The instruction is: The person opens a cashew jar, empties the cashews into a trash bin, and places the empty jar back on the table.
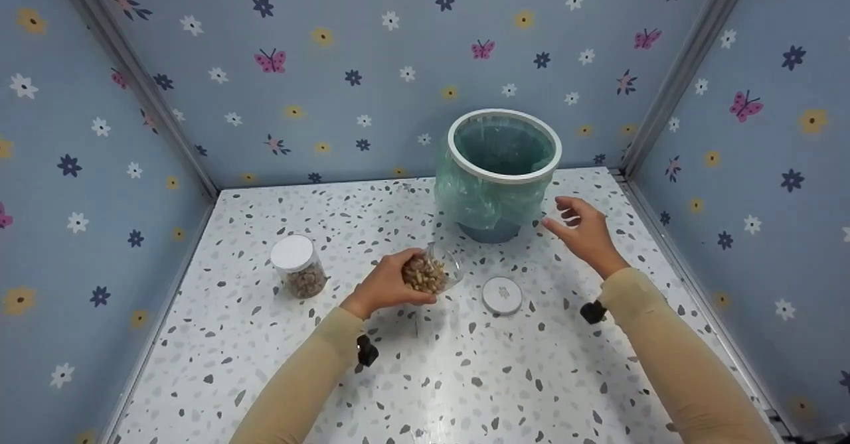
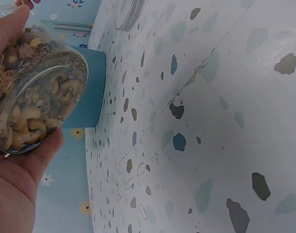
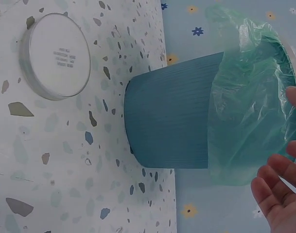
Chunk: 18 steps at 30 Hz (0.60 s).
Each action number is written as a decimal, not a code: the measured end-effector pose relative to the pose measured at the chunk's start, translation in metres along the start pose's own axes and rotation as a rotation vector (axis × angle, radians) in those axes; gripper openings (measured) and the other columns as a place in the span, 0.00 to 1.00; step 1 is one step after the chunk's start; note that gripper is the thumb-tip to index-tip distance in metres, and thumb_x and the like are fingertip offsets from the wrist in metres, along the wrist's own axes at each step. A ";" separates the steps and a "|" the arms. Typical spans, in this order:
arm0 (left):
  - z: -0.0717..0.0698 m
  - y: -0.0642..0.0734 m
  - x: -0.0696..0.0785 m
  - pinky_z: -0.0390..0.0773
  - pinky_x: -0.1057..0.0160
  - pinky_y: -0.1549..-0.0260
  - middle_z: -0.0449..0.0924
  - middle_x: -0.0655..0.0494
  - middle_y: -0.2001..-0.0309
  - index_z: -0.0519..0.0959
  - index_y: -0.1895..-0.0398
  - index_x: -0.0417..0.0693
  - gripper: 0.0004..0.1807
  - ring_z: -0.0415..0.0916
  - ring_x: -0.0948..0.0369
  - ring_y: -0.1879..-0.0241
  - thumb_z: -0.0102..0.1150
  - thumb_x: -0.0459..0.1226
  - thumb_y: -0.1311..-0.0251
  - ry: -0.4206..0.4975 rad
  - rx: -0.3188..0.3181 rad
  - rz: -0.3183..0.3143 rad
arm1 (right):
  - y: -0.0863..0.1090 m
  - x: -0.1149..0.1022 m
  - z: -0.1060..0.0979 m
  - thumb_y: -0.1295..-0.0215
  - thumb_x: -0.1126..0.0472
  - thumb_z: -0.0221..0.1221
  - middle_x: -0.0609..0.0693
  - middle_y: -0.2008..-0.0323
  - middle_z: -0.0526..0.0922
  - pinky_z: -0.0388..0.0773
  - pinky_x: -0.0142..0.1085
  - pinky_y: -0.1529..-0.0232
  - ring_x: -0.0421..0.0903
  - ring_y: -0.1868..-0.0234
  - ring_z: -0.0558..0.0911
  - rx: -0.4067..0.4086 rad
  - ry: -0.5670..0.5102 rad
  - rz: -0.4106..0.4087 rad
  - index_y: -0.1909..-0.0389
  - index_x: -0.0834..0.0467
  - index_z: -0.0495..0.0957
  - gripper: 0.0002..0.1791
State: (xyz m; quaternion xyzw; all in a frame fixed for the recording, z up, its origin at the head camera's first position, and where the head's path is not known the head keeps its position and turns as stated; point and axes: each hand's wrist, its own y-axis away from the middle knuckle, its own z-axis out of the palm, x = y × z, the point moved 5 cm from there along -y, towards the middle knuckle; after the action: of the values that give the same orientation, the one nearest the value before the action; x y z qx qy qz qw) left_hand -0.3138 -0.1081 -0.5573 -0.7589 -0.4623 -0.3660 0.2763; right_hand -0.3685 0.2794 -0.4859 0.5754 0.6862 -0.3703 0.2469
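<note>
My left hand [image 1: 392,282] grips a clear jar [image 2: 43,90] of nuts, tilted on its side with its mouth toward the right in the head view. Cashews and other nuts [image 1: 425,274] show through its wall. My right hand [image 1: 584,231] holds nothing; its fingers are loosely bent beside the blue trash bin [image 3: 172,114], near its right side. A green plastic bag [image 3: 250,107] lines the bin, folded over the outside under a white rim ring [image 1: 495,177]. On the table between the hands lies a round white lid [image 1: 503,295].
A second jar [image 1: 299,268] with a white lid stands upright at the left on the speckled table [image 1: 252,377], brown contents inside. Patterned blue walls [image 1: 372,52] enclose the table at the back and both sides. The bin stands near the back wall.
</note>
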 end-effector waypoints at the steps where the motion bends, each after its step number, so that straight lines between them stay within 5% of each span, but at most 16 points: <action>1: 0.000 0.000 0.000 0.81 0.45 0.33 0.83 0.45 0.34 0.74 0.24 0.46 0.53 0.82 0.49 0.37 0.89 0.50 0.53 -0.001 0.000 0.000 | -0.001 -0.001 -0.001 0.26 0.57 0.70 0.66 0.35 0.80 0.79 0.58 0.30 0.64 0.37 0.79 0.006 -0.002 -0.003 0.27 0.66 0.74 0.32; 18: -0.002 0.002 -0.002 0.82 0.45 0.35 0.84 0.45 0.37 0.75 0.25 0.48 0.51 0.82 0.50 0.39 0.90 0.49 0.55 -0.002 0.023 0.010 | -0.008 -0.015 -0.007 0.25 0.56 0.69 0.68 0.35 0.78 0.77 0.61 0.29 0.65 0.35 0.79 0.062 -0.001 -0.026 0.24 0.66 0.71 0.35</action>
State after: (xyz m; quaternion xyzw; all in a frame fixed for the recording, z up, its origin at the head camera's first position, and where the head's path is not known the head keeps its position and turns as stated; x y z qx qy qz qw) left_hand -0.3133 -0.1114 -0.5579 -0.7583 -0.4630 -0.3585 0.2867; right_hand -0.3725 0.2753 -0.4685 0.5735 0.6817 -0.3950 0.2245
